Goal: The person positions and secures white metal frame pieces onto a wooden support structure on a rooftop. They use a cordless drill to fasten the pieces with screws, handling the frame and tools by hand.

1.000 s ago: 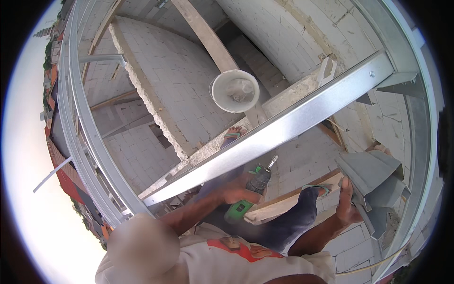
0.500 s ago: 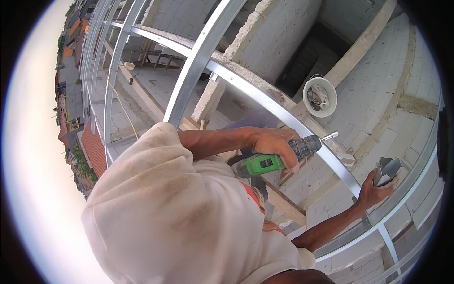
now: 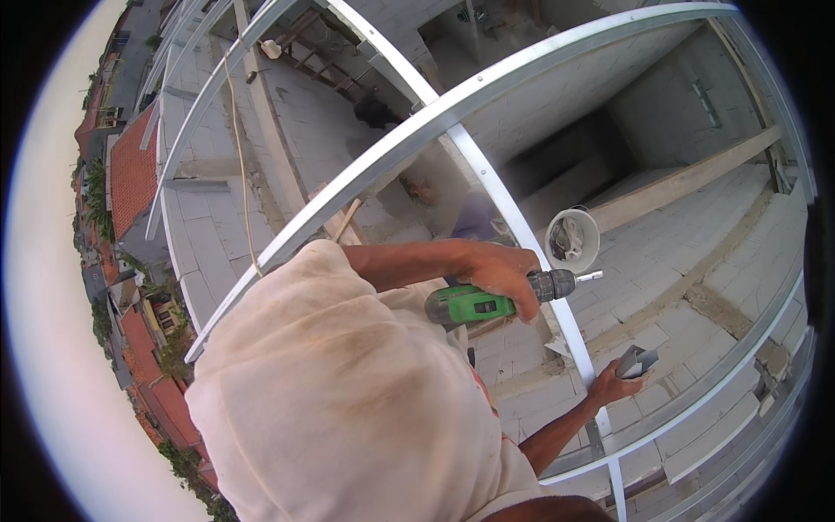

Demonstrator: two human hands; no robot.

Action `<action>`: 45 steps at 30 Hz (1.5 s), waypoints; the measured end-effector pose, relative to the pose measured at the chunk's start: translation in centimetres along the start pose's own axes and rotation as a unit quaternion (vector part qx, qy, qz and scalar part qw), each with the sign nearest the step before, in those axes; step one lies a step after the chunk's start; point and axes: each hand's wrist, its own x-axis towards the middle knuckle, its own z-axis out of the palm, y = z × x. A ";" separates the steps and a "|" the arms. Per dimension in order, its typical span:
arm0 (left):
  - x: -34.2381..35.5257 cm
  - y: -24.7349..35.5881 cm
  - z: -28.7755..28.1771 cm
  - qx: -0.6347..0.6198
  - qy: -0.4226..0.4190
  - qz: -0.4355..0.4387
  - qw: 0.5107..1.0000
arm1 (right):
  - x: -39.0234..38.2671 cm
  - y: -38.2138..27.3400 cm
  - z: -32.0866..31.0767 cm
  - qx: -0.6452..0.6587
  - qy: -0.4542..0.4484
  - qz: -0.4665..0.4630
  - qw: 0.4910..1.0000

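Note:
My left hand (image 3: 509,274) is wrapped round a green and black cordless drill (image 3: 470,304). A shiny socket bit (image 3: 590,277) in its chuck points right, just past a silver metal beam (image 3: 484,174) that runs below the drill. Lower down at the right, my right hand (image 3: 614,385) grips a short grey piece of metal channel (image 3: 637,362), its open end facing up. That hand is beside the beam's lower stretch. The palm side of the left hand is hidden by the drill.
A longer silver beam (image 3: 391,146) crosses the first one. A white bucket (image 3: 595,239) with stuff inside hangs or stands by a wooden plank (image 3: 687,185). Block walls and a dark deep opening (image 3: 565,165) lie below. A thin cable (image 3: 237,165) dangles at left, with rooftops (image 3: 135,178) beyond.
The whole view has swung, so the beams sit differently. My right hand with the metal channel appears further left and lower. The drill stays in my left hand, slightly further left.

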 end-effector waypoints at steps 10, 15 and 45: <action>-2.6 1.7 0.5 -0.078 0.017 0.043 0.996 | -0.2 0.8 -0.1 0.019 -0.029 -0.018 0.999; -2.0 1.7 0.1 -0.184 -0.038 0.139 0.972 | -0.4 0.2 0.2 0.031 -0.029 -0.014 0.999; 4.7 6.3 -30.5 0.386 0.377 0.061 0.839 | -0.1 -0.4 -0.4 0.033 -0.036 -0.018 0.999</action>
